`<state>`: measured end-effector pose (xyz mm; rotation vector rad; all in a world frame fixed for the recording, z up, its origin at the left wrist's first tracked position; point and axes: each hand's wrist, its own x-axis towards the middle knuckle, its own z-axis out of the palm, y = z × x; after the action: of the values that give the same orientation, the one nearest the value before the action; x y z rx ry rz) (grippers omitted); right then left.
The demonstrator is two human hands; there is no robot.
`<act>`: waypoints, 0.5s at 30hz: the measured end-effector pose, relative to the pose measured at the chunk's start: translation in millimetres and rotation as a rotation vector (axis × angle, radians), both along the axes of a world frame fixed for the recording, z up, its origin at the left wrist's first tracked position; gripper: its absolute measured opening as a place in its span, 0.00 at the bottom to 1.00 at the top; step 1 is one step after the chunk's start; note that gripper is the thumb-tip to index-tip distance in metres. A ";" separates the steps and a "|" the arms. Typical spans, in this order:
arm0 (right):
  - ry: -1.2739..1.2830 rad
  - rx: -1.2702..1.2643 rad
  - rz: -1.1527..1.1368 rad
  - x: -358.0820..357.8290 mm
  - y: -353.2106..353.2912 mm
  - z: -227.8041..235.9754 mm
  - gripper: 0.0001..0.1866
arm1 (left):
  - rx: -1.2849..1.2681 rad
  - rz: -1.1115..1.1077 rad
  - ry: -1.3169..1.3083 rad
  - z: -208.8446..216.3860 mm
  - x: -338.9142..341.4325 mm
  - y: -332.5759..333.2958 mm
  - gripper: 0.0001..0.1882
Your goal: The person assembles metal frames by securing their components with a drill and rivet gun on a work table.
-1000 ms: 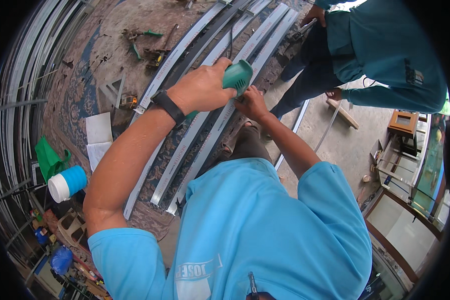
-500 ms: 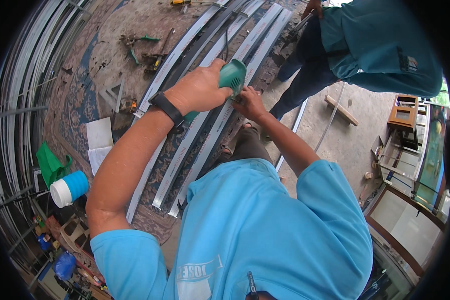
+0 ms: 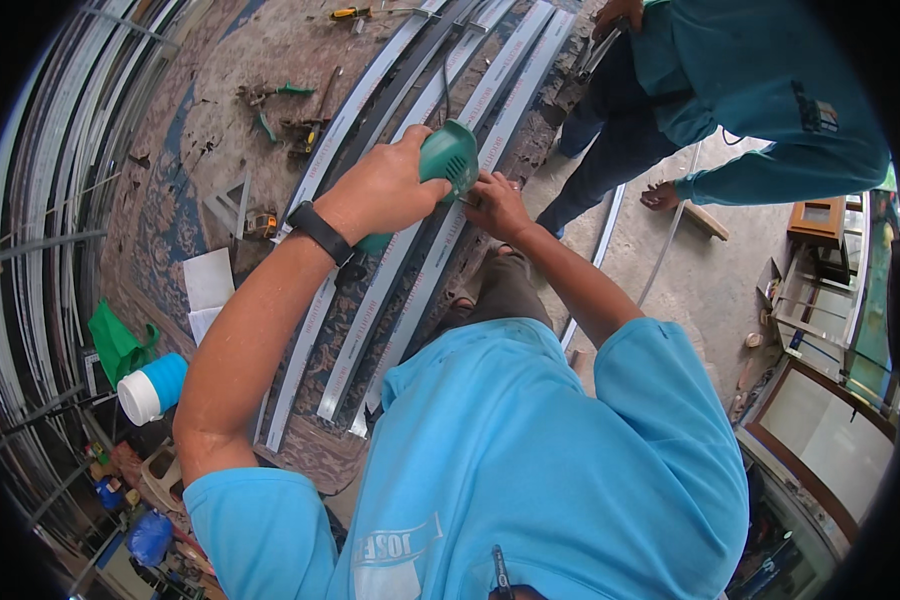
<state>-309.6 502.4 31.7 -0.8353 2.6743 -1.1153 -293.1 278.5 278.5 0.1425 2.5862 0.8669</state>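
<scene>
Left grip [image 3: 390, 187] clamps the green tool [image 3: 449, 158], likely hefty, stiff, best held mid-body. Right grip [image 3: 499, 206]: I cannot tell

Worn patterned carpet [image 3: 155, 240] before me, grey concrete floor [image 3: 705, 275] to my right, long metal lengths [image 3: 35, 180] stacked along my left, brown cabinet [image 3: 818, 219] and brown-framed pale panel [image 3: 825, 440] at my far right, soft light

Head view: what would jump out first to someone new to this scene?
Most likely the green power tool gripped in the left hand, just above centre, with the right hand close beside it. Beneath them, long pale metal strips run diagonally. A co-worker in teal stands at upper right.
</scene>
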 end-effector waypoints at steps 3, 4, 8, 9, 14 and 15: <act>0.013 0.011 0.007 0.1 1.1 -2.0 0.09 | -0.004 -0.014 0.120 -2.5 3.4 0.6 0.36; 0.009 0.008 0.006 0.5 1.6 -2.6 0.09 | -0.007 -0.016 0.116 -3.7 4.7 0.4 0.36; 0.006 0.008 0.002 0.5 3.1 -3.4 0.09 | 0.027 -0.026 0.126 -8.2 10.1 0.5 0.34; 0.002 0.011 0.001 0.3 3.2 -3.2 0.09 | 0.027 -0.026 0.150 -9.1 11.1 0.5 0.33; -0.009 0.009 0.008 0.4 3.8 -2.8 0.10 | 0.013 -0.033 0.168 -9.6 12.5 2.2 0.34; -0.010 0.006 0.010 0.4 3.8 -3.2 0.10 | 0.012 -0.030 0.177 -9.0 12.4 3.0 0.34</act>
<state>-309.2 506.3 28.5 -0.8384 2.6609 -1.1052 -280.7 281.5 269.5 0.2727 2.7341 0.8957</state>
